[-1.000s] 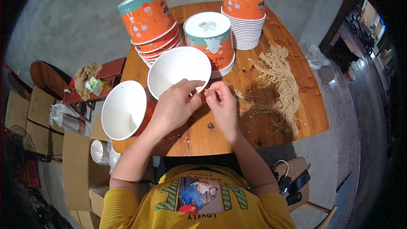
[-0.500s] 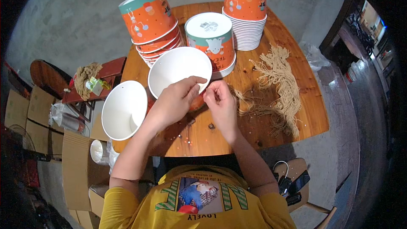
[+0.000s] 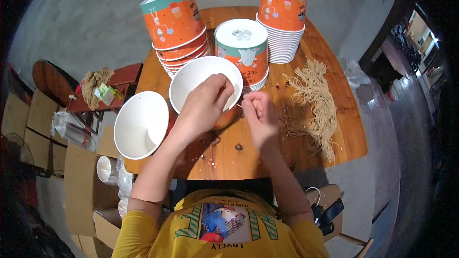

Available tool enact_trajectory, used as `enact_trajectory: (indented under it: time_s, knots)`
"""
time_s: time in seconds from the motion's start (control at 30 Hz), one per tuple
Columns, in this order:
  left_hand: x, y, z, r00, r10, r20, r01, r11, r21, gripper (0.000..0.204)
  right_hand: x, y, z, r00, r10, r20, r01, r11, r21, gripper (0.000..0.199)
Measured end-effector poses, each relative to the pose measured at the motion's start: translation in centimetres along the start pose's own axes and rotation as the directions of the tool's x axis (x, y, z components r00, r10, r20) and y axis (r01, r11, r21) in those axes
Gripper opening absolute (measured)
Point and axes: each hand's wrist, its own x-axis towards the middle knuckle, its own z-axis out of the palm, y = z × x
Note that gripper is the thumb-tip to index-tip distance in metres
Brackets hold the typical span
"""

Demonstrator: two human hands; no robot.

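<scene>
A paper bucket (image 3: 191, 79), white inside, lies tilted with its mouth toward me near the middle of the table. My left hand (image 3: 204, 100) reaches over its near rim, with fingers pinched inside the mouth by the right-hand wall. What they hold is hidden. Just outside the right rim, my right hand (image 3: 260, 117) is closed, and a short, thin, pale cord end shows between its fingertips and the bucket. A second tilted bucket (image 3: 138, 124) lies to the left of my left forearm. Right of my right hand rests a bundle of beige cords (image 3: 318, 107).
Stacks of upside-down orange and green buckets stand at the back left (image 3: 172, 21), back middle (image 3: 241, 48) and back right (image 3: 282, 14) of the wooden table (image 3: 346, 134). Tiny beads dot its front. Cardboard boxes (image 3: 79, 191) sit at lower left; a phone (image 3: 332, 210) lies at lower right.
My right hand has drawn slightly right, away from the rim. My left fingers have shifted from the rim to inside the bucket. Loose cord strands beside the right hand have moved.
</scene>
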Motion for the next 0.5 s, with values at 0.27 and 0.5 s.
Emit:
enact_trajectory:
  time_s: [0.27,0.5]
  knots:
    - [-0.4,0.4,-0.7,0.977,-0.061,0.203,0.114,0.958,-0.264,0.015,2.4,-0.8,-0.8,0.966,0.176,0.189,-0.166,0.984,-0.064,0.01]
    - [-1.0,1.0,-0.3,0.944,-0.123,0.307,0.243,0.889,-0.388,0.033,2.7,-4.2,-1.8,0.848,0.464,0.256,-0.504,0.856,0.118,0.018]
